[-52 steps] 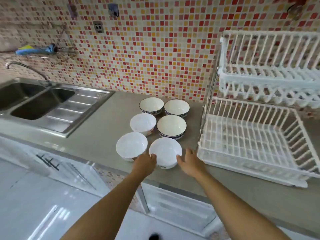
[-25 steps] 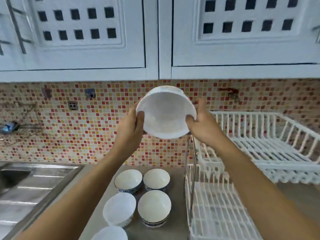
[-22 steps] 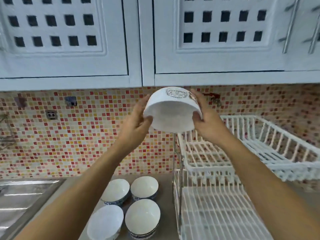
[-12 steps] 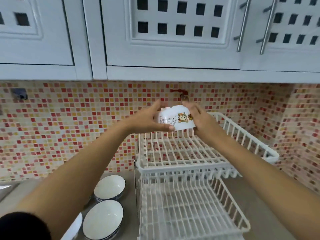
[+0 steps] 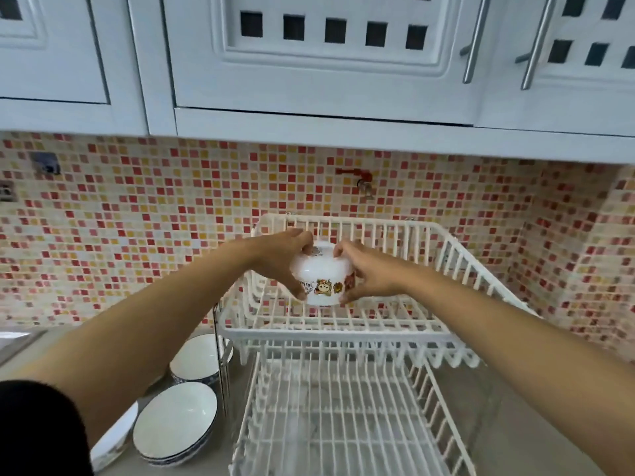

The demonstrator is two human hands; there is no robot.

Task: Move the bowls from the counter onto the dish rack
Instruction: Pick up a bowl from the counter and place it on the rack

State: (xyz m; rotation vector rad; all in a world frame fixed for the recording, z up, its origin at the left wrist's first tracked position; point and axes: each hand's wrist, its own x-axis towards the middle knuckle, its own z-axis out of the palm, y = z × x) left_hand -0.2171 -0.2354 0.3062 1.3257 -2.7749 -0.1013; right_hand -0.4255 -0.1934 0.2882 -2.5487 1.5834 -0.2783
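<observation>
A white bowl with cartoon prints [image 5: 321, 277] is held upside down between my left hand [image 5: 285, 257] and my right hand [image 5: 366, 271], inside the upper tier of the white dish rack [image 5: 405, 324], low over its bars. I cannot tell if it touches them. The lower tier [image 5: 330, 420] holds nothing. On the grey counter left of the rack sit more bowls: a blue-rimmed one [image 5: 175, 422] nearest, another [image 5: 197, 357] behind it, and a white one [image 5: 115, 438] partly hidden by my left arm.
White wall cabinets [image 5: 319, 63] with metal handles hang close above the rack. A mosaic tile wall [image 5: 137, 235] runs behind, with a red tap fitting [image 5: 360, 178] above the rack. A strip of the sink [image 5: 13, 341] shows at far left.
Both hands lifted a bowl off the counter, turned it upside down and carried it right; in the last half second it has come down into the rack's upper tier.
</observation>
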